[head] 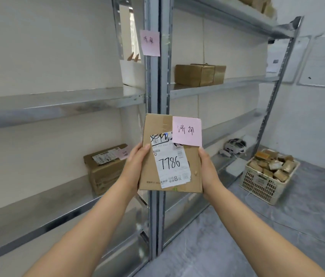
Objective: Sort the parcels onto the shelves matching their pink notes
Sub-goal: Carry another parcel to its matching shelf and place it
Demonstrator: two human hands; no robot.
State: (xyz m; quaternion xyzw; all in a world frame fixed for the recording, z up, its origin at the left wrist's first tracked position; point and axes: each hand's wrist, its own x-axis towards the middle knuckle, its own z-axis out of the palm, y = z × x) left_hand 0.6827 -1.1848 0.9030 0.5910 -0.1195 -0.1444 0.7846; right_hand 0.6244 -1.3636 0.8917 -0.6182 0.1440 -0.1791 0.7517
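Both hands hold a flat brown cardboard parcel [157,126] upright in front of the shelf uprights. My left hand [135,162] grips its left edge and my right hand [207,168] its right edge. A pink note [187,130] with handwritten characters is stuck at the parcel's top right, above a white shipping label [170,162] marked 7786. A second pink note [150,43] with the same characters is stuck on the grey metal upright [153,86] above the parcel.
Grey metal shelves [58,104] run left and right of the upright. A labelled parcel [105,168] lies on the lower left shelf, and two brown boxes [199,74] on the right shelf. A white crate [267,176] with several parcels stands on the floor.
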